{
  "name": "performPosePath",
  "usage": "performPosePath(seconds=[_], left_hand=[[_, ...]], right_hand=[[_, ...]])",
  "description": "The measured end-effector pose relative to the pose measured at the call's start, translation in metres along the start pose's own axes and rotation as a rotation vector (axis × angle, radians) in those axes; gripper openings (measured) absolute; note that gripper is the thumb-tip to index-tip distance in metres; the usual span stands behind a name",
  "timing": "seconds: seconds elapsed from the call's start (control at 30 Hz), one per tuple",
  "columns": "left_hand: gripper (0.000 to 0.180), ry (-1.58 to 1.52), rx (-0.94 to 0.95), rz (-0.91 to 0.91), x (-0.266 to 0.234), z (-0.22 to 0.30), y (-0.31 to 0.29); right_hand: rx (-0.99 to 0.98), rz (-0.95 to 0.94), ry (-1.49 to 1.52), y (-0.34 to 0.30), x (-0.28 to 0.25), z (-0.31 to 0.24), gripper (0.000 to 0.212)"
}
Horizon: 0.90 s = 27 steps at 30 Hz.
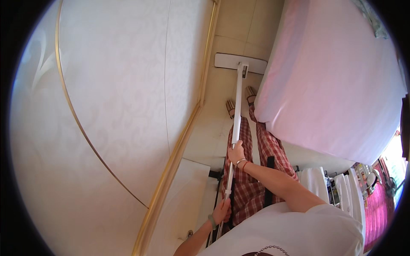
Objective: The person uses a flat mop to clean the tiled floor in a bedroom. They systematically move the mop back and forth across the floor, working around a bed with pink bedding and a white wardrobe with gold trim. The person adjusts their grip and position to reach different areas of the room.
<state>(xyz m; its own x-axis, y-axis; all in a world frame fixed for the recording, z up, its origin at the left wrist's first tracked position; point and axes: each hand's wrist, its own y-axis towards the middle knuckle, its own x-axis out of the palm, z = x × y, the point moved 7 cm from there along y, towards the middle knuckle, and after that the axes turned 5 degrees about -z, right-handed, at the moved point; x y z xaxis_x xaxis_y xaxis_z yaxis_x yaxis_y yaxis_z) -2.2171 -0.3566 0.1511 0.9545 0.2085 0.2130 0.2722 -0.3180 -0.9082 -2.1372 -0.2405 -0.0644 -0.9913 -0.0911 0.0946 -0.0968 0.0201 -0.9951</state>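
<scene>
A flat mop with a long white and metal pole (pixel 238 102) slants away from my body. Its wide rectangular head (pixel 226 61) lies on the tiled floor beyond my feet, the right end close against the bed's side. My right hand (pixel 236 152) is closed round the pole about halfway along, where the white part meets the metal. Lower down and nearer my body, my left hand (pixel 221 211) grips the metal part, just below a pale collar. The pole's near end is partly hidden by my left hand and shirt.
A bed with a pink sheet (pixel 329 85) fills the right side. To the left runs a pale patterned panel (pixel 119 85) with gold trim (pixel 179 145). Beige floor tiles (pixel 232 25) form a narrow lane between them. My slippered feet (pixel 251 94) stand near the mop head.
</scene>
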Motion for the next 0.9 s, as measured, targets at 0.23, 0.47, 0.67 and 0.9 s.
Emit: performPosePath(seconds=[0.23, 0.47, 0.67, 0.9], left_hand=[[0.039, 0.228, 0.233, 0.056, 0.019, 0.094, 0.050], [0.045, 0.272, 0.380, -0.031, 0.084, 0.257, 0.128], [0.049, 0.263, 0.446, -0.002, 0.083, 0.276, 0.139], [0.041, 0.209, 0.332, 0.021, 0.042, 0.177, 0.144]], right_hand=[[-0.317, 0.112, -0.018, 0.064, -0.050, -0.089, 0.030], [-0.386, 0.195, -0.230, 0.145, -0.149, -0.254, 0.022], [-0.338, 0.295, -0.062, 0.142, -0.154, -0.275, 0.026], [-0.318, 0.312, 0.000, 0.126, -0.120, -0.173, 0.027]])
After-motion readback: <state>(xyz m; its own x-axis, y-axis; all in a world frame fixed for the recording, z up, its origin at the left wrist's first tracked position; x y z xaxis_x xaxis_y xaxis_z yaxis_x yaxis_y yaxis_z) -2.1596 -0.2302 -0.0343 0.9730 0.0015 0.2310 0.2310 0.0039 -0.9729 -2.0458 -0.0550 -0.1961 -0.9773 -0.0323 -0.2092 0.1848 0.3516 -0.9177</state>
